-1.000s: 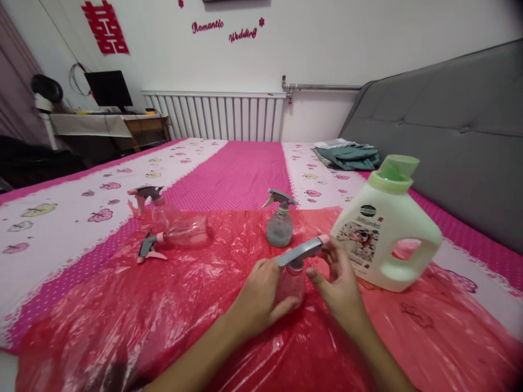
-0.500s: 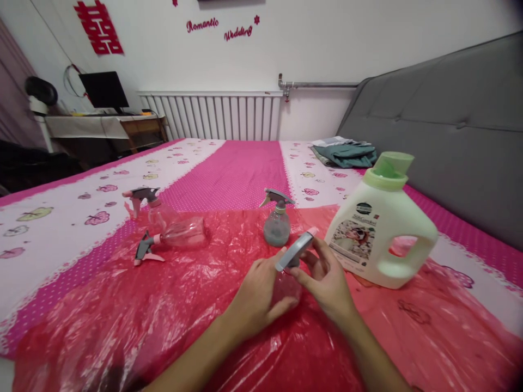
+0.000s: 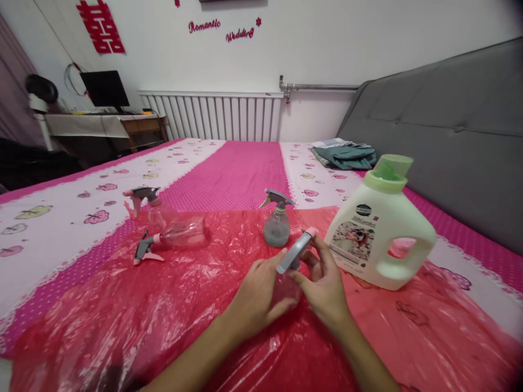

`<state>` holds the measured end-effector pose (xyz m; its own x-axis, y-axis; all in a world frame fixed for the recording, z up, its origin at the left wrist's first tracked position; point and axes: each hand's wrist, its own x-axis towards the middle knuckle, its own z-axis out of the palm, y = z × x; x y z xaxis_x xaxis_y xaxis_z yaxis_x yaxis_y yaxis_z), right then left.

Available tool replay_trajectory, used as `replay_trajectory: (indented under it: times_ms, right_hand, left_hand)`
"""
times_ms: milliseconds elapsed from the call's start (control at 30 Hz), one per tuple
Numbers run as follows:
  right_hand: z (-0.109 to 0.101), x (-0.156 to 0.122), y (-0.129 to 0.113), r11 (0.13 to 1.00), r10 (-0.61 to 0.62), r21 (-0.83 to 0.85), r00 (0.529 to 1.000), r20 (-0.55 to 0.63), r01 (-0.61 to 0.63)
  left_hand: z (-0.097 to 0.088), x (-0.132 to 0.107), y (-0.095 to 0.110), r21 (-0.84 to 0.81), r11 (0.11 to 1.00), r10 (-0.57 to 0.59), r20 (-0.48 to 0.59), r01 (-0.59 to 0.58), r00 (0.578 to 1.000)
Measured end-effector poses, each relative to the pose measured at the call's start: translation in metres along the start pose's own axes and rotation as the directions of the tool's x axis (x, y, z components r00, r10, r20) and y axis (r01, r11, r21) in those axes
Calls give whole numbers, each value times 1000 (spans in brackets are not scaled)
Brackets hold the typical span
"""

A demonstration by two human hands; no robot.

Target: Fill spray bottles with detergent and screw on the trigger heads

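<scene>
A small clear spray bottle (image 3: 286, 286) stands on the red plastic sheet (image 3: 163, 305) in front of me. My left hand (image 3: 255, 296) is wrapped round its body. My right hand (image 3: 324, 280) grips its grey trigger head (image 3: 295, 251), fingers closed around the neck. A second spray bottle (image 3: 278, 220) with a grey head stands just behind. To the right stands a large white detergent jug (image 3: 378, 226) with a pale green cap.
Two more clear spray bottles sit at the left, one upright (image 3: 149, 206), one lying on its side (image 3: 175, 237). The sheet covers a pink bed. Folded green clothes (image 3: 347, 155) lie far right by the grey headboard (image 3: 449, 125). A radiator and desk stand beyond.
My right hand closed in from the nozzle tip onto the trigger head's neck, and the head has turned and tilted. My left hand stayed on the bottle.
</scene>
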<state>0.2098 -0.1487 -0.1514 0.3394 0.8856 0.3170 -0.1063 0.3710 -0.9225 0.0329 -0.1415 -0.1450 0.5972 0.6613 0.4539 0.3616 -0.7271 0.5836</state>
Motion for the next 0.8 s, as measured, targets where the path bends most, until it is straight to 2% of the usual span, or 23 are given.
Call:
replay_trajectory:
  times_ms: [100,267,467,800]
  right_hand:
    - [1,1,-8,999,-1,54,1000,-7,2]
    - [-1,2,-17,990,14,138,1000,3,-14]
    - [0,3,-14,980,35,194,999,29,-40]
    - [2,0,-10,978,33,207,999,5,-33]
  left_hand:
    - [2,-1,-2,-2,1000,20,-13,-20,1000]
    - [4,-4,-7,11,999,-30,5,30,1000]
    - [6,-10,-15,29,998,-49,3,49,999]
    - [3,-7,-10,36,999,-15,0,15,1000]
